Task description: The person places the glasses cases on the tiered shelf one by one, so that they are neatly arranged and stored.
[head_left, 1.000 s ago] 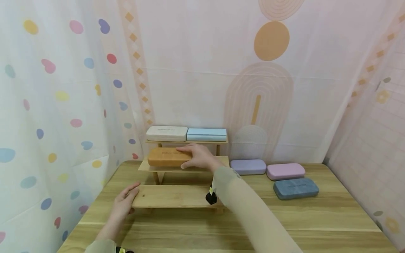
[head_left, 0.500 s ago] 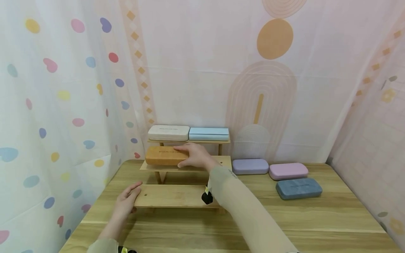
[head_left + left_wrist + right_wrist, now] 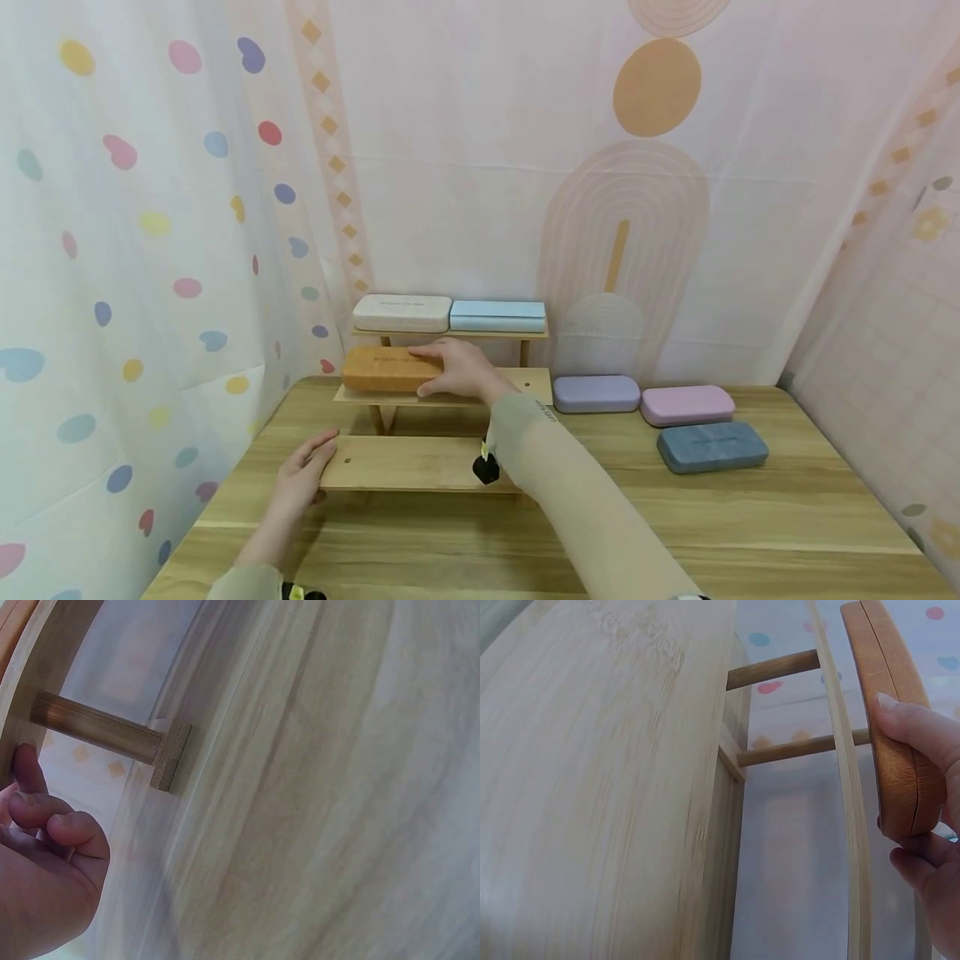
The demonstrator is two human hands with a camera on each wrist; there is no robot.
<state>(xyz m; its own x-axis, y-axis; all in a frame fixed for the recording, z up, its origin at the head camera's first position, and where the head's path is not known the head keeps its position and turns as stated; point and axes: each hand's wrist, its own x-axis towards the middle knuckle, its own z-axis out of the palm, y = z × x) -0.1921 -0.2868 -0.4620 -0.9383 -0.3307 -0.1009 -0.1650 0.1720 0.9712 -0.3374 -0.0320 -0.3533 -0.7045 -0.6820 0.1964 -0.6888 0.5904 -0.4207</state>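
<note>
Head view: the right hand (image 3: 463, 371) grips an orange case (image 3: 382, 369) at the middle tier (image 3: 538, 382) of a wooden stand (image 3: 405, 463); the left hand (image 3: 300, 473) holds the stand's lowest left end. Left wrist: fingers (image 3: 79, 831) curl near the stand's post (image 3: 101, 727). Right wrist: thumb presses the case.

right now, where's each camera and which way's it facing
Head: worn there, faces forward and down at the stand; left hand, right hand, sleeves show.
Left wrist: worn there, faces stand leg and table; left hand shows.
Right wrist: worn there, faces shelves and orange case; right hand shows.
Head and right wrist share the orange case.
</note>
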